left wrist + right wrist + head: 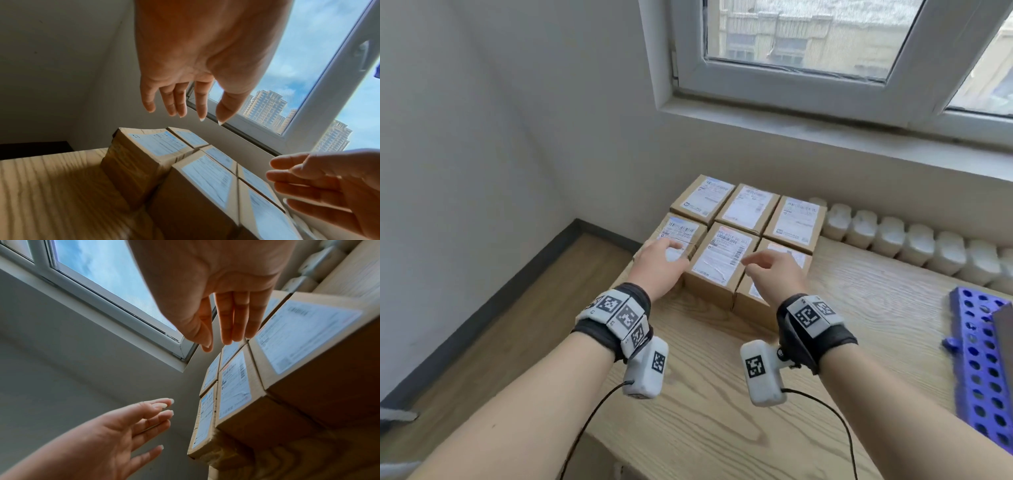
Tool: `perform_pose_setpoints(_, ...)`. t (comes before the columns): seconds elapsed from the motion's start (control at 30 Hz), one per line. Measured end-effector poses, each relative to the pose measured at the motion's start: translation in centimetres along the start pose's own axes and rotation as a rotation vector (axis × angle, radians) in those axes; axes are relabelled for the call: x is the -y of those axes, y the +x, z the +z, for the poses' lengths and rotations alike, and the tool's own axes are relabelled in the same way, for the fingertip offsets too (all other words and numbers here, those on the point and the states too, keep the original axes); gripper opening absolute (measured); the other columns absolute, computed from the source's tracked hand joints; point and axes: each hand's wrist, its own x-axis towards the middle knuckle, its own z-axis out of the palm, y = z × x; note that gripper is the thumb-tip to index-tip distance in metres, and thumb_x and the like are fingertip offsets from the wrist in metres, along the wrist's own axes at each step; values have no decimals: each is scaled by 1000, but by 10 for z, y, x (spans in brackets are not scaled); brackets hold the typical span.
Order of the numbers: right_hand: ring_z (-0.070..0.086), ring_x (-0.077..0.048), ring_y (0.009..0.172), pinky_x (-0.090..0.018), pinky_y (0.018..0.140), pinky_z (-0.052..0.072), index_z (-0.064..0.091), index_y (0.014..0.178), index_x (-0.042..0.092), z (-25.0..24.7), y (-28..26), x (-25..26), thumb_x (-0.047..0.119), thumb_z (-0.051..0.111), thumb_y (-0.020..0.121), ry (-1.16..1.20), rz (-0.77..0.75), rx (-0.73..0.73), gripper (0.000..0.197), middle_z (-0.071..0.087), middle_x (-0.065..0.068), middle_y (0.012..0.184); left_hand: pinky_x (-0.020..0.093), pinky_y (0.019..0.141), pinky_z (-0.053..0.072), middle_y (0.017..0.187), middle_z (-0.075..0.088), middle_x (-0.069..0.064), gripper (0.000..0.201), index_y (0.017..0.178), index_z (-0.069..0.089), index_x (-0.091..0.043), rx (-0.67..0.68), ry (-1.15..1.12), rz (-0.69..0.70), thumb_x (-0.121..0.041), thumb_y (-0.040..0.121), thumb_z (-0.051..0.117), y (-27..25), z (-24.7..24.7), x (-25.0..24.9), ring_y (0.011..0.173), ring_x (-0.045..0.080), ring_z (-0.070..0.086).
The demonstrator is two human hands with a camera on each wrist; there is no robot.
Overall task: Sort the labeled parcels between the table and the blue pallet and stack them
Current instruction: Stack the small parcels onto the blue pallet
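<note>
Several brown cardboard parcels with white labels stand packed in two rows at the table's far left corner. The middle front parcel (717, 260) (203, 180) (234, 389) lies between my two hands. My left hand (661, 263) (183, 100) hovers open over the front left parcel (678, 233) (148, 151), fingers straight, holding nothing. My right hand (770, 270) (224, 327) hovers open above the front right parcel (784, 255) (308, 335), also empty. A blue perforated pallet (983, 363) lies at the table's right edge.
The wooden table (715, 411) ends on the left just beside the parcels, with floor below. A row of white plastic bottles (914, 240) lines the wall under the window sill. A grey flat thing overlaps the pallet at the far right.
</note>
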Motion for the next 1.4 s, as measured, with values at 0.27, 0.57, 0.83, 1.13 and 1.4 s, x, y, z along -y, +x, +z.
perform_pose_setpoints(0.27,62,-14,93,-28,79,51,70,88,29,62,45,33,13,54,84,20,114,-122,22,68,1,106,40,97,47,123,58,1,25,113,57,-24,39,-355,-81,-23,88,62,98,-38,33,110,19,56)
perform_pose_setpoints(0.57,63,-14,98,-29,89,50,71,102,21,130,79,65,14,57,87,131,298,-172,22,69,1,104,37,102,42,128,57,4,40,128,55,-14,212,-427,-166,-21,89,60,181,-45,78,116,21,52)
perform_pose_setpoints(0.83,59,-17,102,-31,88,48,57,130,19,141,93,76,17,57,88,195,467,-217,42,64,-4,120,37,87,41,109,66,-3,22,109,64,-24,556,-508,-294,-27,89,56,209,-20,89,109,18,56)
perform_pose_setpoints(1.13,45,-26,127,-42,106,38,41,139,12,173,114,72,19,60,79,292,681,-128,63,42,-8,146,34,73,45,106,71,0,28,120,60,-20,641,-553,-320,-28,94,53,217,-20,99,95,16,64)
perform_pose_setpoints(1.4,57,-28,111,-35,74,50,48,136,17,180,109,54,7,48,90,484,844,-95,47,59,-8,126,29,60,42,106,71,0,26,117,61,-17,637,-538,-298,-30,96,53,214,-25,106,89,13,65)
